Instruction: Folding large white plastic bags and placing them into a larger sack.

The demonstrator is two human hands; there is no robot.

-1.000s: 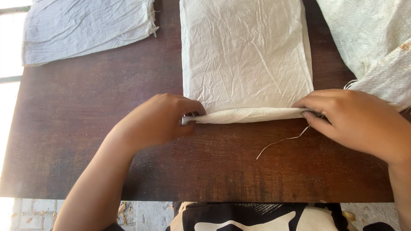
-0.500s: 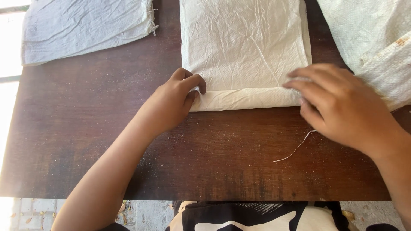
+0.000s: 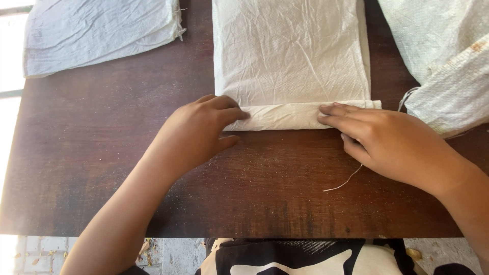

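A white woven sack point(image 3: 290, 56) lies flat on the dark wooden worktop point(image 3: 102, 153), running from the far edge toward the person, and its near end is turned over into a narrow fold point(image 3: 285, 116). The left hand point(image 3: 196, 135) lies palm down at the fold's left end, fingers point(image 3: 232, 114) stretched out and pressing on it, thumb on the wood just near of it. The right hand point(image 3: 392, 142) presses the fold's right end with flat, extended fingers point(image 3: 338, 114). Neither hand is clenched or gripping anything (both simply press down).

A loose white thread point(image 3: 346, 181) curls on the wood just near of the right hand. Another folded sack point(image 3: 99, 30) lies at the far left, well apart from the hands. On the right, a heap of similar sacks point(image 3: 448, 66) hangs over the worktop's edge, close beside the right hand. A black and white garment point(image 3: 305, 257) shows below the near edge.
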